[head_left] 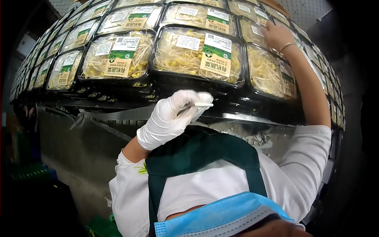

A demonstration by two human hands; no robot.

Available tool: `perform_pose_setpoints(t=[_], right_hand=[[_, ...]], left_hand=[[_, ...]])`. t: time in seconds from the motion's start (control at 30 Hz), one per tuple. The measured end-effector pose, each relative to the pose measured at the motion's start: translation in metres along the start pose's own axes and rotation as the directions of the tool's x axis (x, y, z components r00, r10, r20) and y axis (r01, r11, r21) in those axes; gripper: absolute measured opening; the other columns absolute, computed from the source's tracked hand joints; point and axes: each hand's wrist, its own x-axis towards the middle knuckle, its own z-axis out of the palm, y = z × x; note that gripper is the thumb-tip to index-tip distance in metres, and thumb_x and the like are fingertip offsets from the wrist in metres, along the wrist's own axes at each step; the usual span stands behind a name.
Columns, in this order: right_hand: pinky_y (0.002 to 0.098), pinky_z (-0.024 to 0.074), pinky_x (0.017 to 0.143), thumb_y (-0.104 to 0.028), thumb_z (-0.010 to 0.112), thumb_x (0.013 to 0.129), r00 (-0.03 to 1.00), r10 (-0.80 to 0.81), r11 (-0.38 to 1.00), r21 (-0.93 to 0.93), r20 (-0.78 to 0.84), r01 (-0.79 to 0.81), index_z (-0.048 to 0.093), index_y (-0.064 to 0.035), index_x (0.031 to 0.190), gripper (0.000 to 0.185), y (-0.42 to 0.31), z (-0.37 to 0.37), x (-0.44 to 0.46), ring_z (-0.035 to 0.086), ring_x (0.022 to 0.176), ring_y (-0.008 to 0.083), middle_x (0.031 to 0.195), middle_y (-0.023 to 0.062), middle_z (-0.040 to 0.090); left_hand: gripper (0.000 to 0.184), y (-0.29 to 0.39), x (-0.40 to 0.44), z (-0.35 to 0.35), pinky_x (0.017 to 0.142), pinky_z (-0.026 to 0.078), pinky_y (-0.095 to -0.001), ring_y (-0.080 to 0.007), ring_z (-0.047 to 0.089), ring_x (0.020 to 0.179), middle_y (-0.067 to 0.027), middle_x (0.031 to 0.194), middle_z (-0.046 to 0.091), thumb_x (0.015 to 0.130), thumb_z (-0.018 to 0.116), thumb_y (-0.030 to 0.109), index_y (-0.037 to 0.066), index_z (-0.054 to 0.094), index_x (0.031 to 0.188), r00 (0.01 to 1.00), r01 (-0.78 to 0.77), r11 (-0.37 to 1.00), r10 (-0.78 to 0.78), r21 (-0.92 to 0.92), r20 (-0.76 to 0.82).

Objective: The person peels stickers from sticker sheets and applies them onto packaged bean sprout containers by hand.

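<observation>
In a white glove, my left hand (177,110) is closed around a roll of white labels or tape (203,105), partly hidden by the fingers, in front of the stacked trays. My bare right hand (278,36), with a bracelet at the wrist, reaches over the packs at the upper right. Its fingers rest on or just above the lid of a sprout pack (253,32). A large pack of bean sprouts (179,59) with white and green labels lies nearest the middle, and another (114,55) lies left of it.
Many black trays of sprouts stand in rows and stacks, curving away on both sides. Clear plastic film (118,114) hangs along the stack's front edge. Green crates (100,226) stand on the floor at the lower left.
</observation>
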Motion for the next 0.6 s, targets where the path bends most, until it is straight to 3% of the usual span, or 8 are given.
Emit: perform_pose_setpoints(t=[0.1, 0.13, 0.17, 0.2, 0.37, 0.47, 0.53, 0.6], right_hand=[[0.0329, 0.0457, 0.059, -0.024, 0.043, 0.085, 0.983, 0.100, 0.881, 0.473, -0.153, -0.016, 0.053, -0.0027, 0.090, 0.024, 0.020, 0.015, -0.010, 0.058, 0.067, 0.0200, 0.073, 0.0106, 0.060], [0.0293, 0.0456, 0.059, -0.024, 0.047, 0.085, 0.999, 0.023, 0.629, 0.776, 0.047, -0.051, 0.053, -0.0018, 0.093, 0.025, -0.005, -0.024, -0.028, 0.057, 0.067, 0.0147, 0.075, 0.0086, 0.060], [0.0233, 0.0412, 0.066, -0.023, 0.048, 0.083, 0.998, -0.061, 0.282, 0.959, 0.029, -0.011, 0.052, -0.0006, 0.095, 0.026, -0.040, -0.060, -0.058, 0.051, 0.072, 0.0096, 0.077, 0.0033, 0.053], [0.0241, 0.0411, 0.068, -0.020, 0.055, 0.079, 0.957, -0.250, 0.196, 0.961, -0.144, 0.196, 0.052, -0.0017, 0.095, 0.024, -0.065, -0.086, -0.082, 0.051, 0.070, 0.0106, 0.077, 0.0034, 0.054], [0.0286, 0.0380, 0.057, -0.004, 0.065, 0.064, 0.794, -0.089, 0.208, 0.769, -0.601, 0.605, 0.057, -0.0089, 0.074, 0.013, -0.121, -0.095, -0.130, 0.048, 0.063, 0.0214, 0.067, 0.0028, 0.053], [0.0232, 0.0411, 0.061, -0.008, 0.067, 0.066, 0.877, 0.186, 0.204, 0.890, -0.443, 0.407, 0.057, -0.0057, 0.077, 0.015, -0.084, -0.087, -0.127, 0.050, 0.065, 0.0120, 0.069, 0.0027, 0.055], [0.0211, 0.0420, 0.063, -0.015, 0.069, 0.066, 0.970, 0.147, 0.233, 0.960, -0.194, 0.157, 0.057, -0.0036, 0.081, 0.023, -0.057, -0.089, -0.124, 0.050, 0.068, 0.0090, 0.072, 0.0026, 0.056], [0.0249, 0.0418, 0.066, -0.020, 0.070, 0.066, 0.962, -0.033, 0.276, 0.922, -0.272, 0.270, 0.056, -0.0035, 0.087, 0.030, -0.078, -0.091, -0.135, 0.052, 0.071, 0.0127, 0.072, 0.0025, 0.055]], left_hand=[[0.025, 0.012, 0.006, 0.014, 0.078, 0.045, -0.0249, -0.0167, 0.057, 0.090, -0.0101, 0.101, 0.057, 0.082, 0.042, -0.007, -0.002, 0.049, 0.106, 0.993, 0.012, 0.989, -0.029, -0.150, -0.111], [0.023, 0.012, 0.008, 0.016, 0.076, 0.046, -0.0250, -0.0163, 0.058, 0.087, -0.0102, 0.099, 0.058, 0.082, 0.042, -0.008, -0.004, 0.052, 0.102, 0.989, -0.034, 0.982, 0.006, -0.187, -0.148], [0.023, 0.013, 0.006, 0.017, 0.076, 0.046, -0.0250, -0.0163, 0.058, 0.087, -0.0102, 0.099, 0.058, 0.082, 0.042, -0.008, -0.004, 0.052, 0.102, 0.990, -0.027, 0.981, 0.000, -0.190, -0.142], [0.020, 0.017, 0.005, 0.017, 0.073, 0.047, -0.0242, -0.0149, 0.058, 0.083, -0.0101, 0.095, 0.059, 0.081, 0.044, -0.007, -0.004, 0.054, 0.098, 0.992, 0.042, 0.985, -0.061, -0.167, -0.109], [0.008, 0.010, -0.006, 0.014, 0.058, 0.046, -0.0182, -0.0083, 0.057, 0.066, -0.0084, 0.081, 0.062, 0.078, 0.055, -0.001, -0.004, 0.058, 0.085, 0.999, -0.028, 0.970, 0.034, -0.243, 0.019], [0.011, 0.004, -0.002, 0.024, 0.059, 0.047, -0.0185, -0.0090, 0.057, 0.070, -0.0110, 0.083, 0.061, 0.077, 0.055, -0.004, -0.004, 0.054, 0.087, 0.978, -0.199, 0.979, 0.196, -0.036, -0.068], [0.010, 0.006, -0.001, 0.029, 0.065, 0.048, -0.0215, -0.0107, 0.058, 0.075, -0.0125, 0.085, 0.060, 0.077, 0.053, -0.006, -0.004, 0.053, 0.087, 0.997, -0.028, 0.975, 0.011, -0.221, -0.074], [0.010, 0.004, 0.000, 0.031, 0.066, 0.049, -0.0242, -0.0124, 0.059, 0.075, -0.0111, 0.084, 0.060, 0.076, 0.055, -0.005, -0.003, 0.054, 0.086, 0.992, -0.029, 0.951, -0.011, -0.306, -0.127]])
